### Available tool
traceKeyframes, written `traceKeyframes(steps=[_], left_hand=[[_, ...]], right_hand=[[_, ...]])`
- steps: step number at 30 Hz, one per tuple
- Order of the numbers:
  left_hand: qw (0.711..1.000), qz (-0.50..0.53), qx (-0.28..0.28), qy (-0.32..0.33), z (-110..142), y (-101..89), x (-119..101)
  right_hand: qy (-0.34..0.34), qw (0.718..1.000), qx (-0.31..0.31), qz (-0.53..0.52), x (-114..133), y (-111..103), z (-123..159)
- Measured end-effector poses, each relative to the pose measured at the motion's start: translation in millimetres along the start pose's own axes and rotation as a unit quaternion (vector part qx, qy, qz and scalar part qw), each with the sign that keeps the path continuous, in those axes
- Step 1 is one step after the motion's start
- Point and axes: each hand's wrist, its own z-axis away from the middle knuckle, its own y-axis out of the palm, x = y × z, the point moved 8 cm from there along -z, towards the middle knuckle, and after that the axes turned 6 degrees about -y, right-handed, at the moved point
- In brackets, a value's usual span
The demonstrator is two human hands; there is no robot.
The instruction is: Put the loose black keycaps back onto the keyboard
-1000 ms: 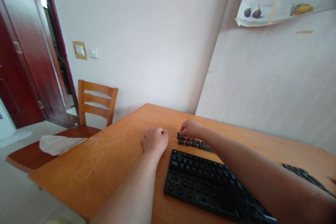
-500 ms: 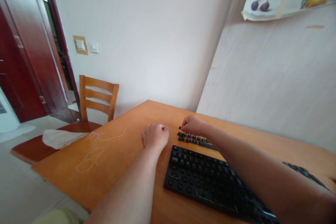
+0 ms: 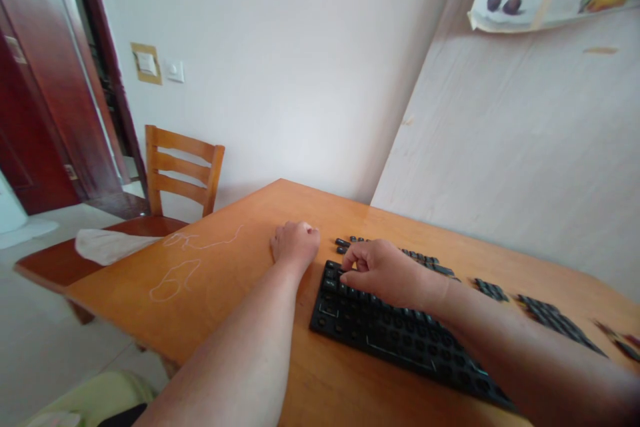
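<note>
A black keyboard (image 3: 400, 340) lies on the table, with many of its key positions bare of caps. My right hand (image 3: 383, 270) is over its upper left corner, thumb and forefinger pinched on a small black keycap, mostly hidden by the fingers. Behind the keyboard, loose keycaps (image 3: 343, 242) lie in rows, partly covered by my right hand. Left of the keyboard, my left hand (image 3: 295, 242) rests on the table with its fingers curled in; whether anything is inside them is hidden.
More loose keycaps (image 3: 555, 320) lie in groups to the right, near a few slim, blurred items (image 3: 617, 340). A thin white string (image 3: 175, 280) trails over the left of the table (image 3: 225, 320). A wooden chair (image 3: 183, 170) holding a white cloth (image 3: 107, 247) stands beyond the left edge.
My right hand has moved from the loose keycap rows toward me, onto the keyboard's upper left corner, taking a keycap from the back row's left end. My left hand stays put.
</note>
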Motion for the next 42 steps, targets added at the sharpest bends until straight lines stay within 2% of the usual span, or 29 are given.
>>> traceKeyframes(steps=[6,19,42], left_hand=[[1.000,0.010,0.004,-0.016,-3,2.0,2],[1.000,0.019,0.000,-0.016,-1,-1.3,0],[1.000,0.015,-0.005,-0.021,-1,0.9,1]], right_hand=[[0.004,0.998,0.001,0.065,17,13,13],[0.015,0.990,0.017,0.142,28,25,12],[0.031,0.987,0.029,0.153,35,26,12]])
